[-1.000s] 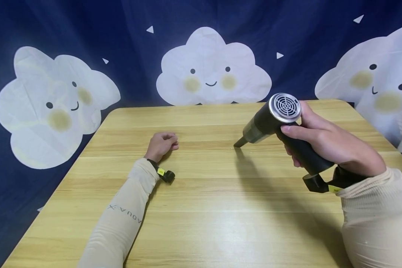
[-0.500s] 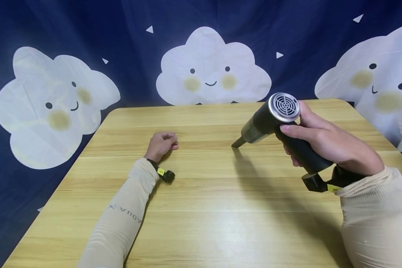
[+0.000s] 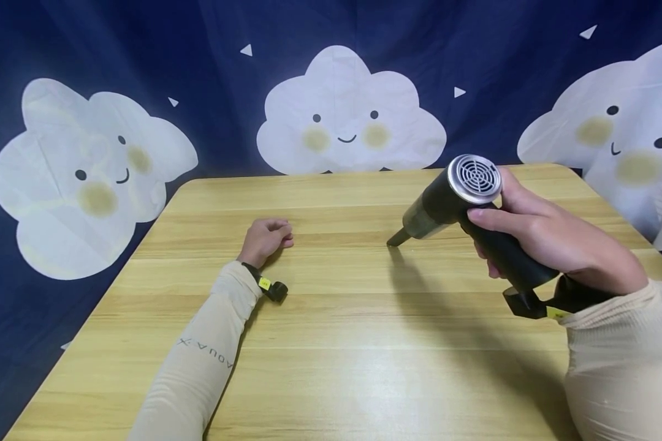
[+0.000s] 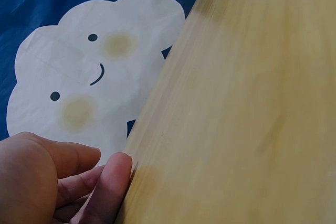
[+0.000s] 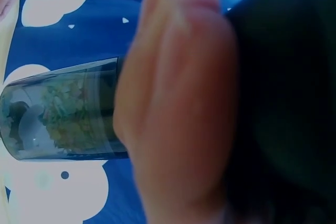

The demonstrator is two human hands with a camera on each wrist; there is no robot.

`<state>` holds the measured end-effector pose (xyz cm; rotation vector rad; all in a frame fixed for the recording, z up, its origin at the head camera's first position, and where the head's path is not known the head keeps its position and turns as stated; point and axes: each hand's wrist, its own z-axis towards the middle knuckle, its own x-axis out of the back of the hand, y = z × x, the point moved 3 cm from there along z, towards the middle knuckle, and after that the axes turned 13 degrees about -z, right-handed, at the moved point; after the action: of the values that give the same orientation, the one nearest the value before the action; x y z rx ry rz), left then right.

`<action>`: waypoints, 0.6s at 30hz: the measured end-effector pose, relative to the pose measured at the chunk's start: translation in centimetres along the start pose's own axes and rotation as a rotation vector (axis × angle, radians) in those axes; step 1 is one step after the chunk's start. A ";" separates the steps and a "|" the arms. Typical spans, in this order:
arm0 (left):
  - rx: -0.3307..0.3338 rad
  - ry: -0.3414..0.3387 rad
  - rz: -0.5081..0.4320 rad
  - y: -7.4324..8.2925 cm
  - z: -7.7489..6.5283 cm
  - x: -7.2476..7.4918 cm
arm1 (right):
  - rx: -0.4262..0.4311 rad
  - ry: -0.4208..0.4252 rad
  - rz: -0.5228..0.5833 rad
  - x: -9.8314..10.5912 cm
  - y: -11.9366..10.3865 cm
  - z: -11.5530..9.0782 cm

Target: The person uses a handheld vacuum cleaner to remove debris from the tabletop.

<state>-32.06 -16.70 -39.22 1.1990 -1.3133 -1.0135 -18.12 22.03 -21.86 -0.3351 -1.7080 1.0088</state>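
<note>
My right hand (image 3: 557, 233) grips the black handle of a handheld vacuum cleaner (image 3: 447, 196), with the thumb across its near side. A silver grille caps the rear end, and the narrow nozzle (image 3: 399, 237) slants down to the wooden tabletop. In the right wrist view, greenish and brownish bits show inside the see-through dust cup (image 5: 68, 111); blurred fingers and the dark handle hide the rest. My left hand (image 3: 266, 241) rests on the table at left with loosely curled fingers and holds nothing. Its fingers (image 4: 113, 184) also show in the left wrist view.
The wood-grain table (image 3: 331, 343) has rounded far corners. Behind it hangs a dark blue cloth (image 3: 220, 79) with smiling white clouds and small triangles. Both forearms wear beige sleeves, with a small black camera (image 3: 277, 291) strapped at the left wrist.
The vacuum's nozzle tip shifts slightly left, then back to the right and a little nearer. My right hand moves along with it. The left hand stays where it was.
</note>
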 end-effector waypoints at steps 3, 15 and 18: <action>-0.003 -0.001 0.007 0.0 0.0 0.0 | -0.017 0.006 -0.016 0.1 -0.1 -0.2; -0.006 -0.007 0.031 0.0 0.1 0.0 | -0.054 0.033 -0.027 0.2 0.1 -0.7; -0.011 -0.008 0.026 -0.1 0.2 0.0 | -0.049 0.036 -0.037 0.2 0.1 -0.8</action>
<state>-32.21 -16.70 -39.32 1.1686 -1.3247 -1.0067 -17.52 22.59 -21.77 -0.3507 -1.7023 0.9299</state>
